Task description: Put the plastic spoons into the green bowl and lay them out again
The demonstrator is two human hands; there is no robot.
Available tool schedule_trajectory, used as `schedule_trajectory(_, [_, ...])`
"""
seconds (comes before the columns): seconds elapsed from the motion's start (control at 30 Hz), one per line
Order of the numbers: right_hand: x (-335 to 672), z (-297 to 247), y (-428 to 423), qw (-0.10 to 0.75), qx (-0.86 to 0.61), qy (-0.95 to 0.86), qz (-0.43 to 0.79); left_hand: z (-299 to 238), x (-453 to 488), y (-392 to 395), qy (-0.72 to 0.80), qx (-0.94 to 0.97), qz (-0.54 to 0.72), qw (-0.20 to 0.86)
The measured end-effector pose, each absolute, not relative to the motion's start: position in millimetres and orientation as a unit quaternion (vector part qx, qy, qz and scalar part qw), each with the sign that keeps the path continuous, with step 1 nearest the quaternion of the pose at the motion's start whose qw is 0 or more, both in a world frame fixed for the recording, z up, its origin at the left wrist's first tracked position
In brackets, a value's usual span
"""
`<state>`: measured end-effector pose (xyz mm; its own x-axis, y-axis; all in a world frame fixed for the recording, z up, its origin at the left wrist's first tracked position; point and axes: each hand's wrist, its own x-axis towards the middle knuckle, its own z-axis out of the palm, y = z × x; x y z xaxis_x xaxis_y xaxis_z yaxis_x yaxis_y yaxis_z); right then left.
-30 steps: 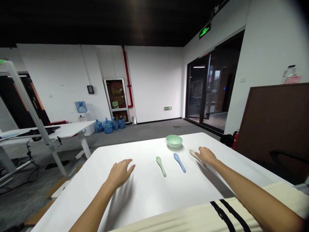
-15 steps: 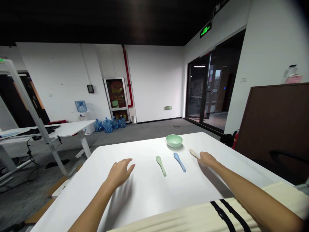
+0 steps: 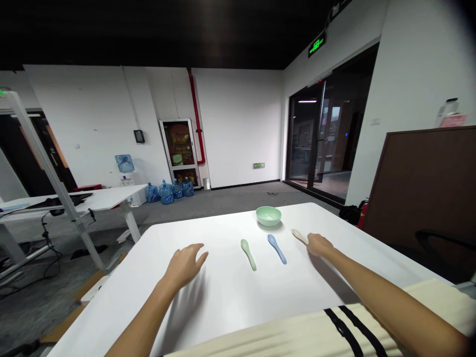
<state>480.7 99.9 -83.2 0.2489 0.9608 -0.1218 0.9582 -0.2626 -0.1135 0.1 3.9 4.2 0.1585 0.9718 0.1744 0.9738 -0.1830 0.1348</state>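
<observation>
Currently, right hand (image 3: 318,245) grips beige spoon (image 3: 299,236); left hand (image 3: 185,266) hovers.

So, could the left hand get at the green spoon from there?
Probably yes: the left hand looks open and holds nothing, the green spoon lies to its right, and nothing visible stands between them.

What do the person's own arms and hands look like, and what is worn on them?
The left hand and right hand are bare: no glove, ring or watch shows. Both forearms are uncovered, without visible sleeves or markings. Cream fabric with two black stripes below is probably clothing.
</observation>
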Motion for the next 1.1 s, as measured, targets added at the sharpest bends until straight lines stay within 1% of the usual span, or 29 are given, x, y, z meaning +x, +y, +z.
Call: schedule_trajectory(1.1, [482.6,-86.9,103.2,-0.001,-0.794,-0.603,0.075,1.1,-1.7,5.1,-0.639,-0.762,-0.108,0.014])
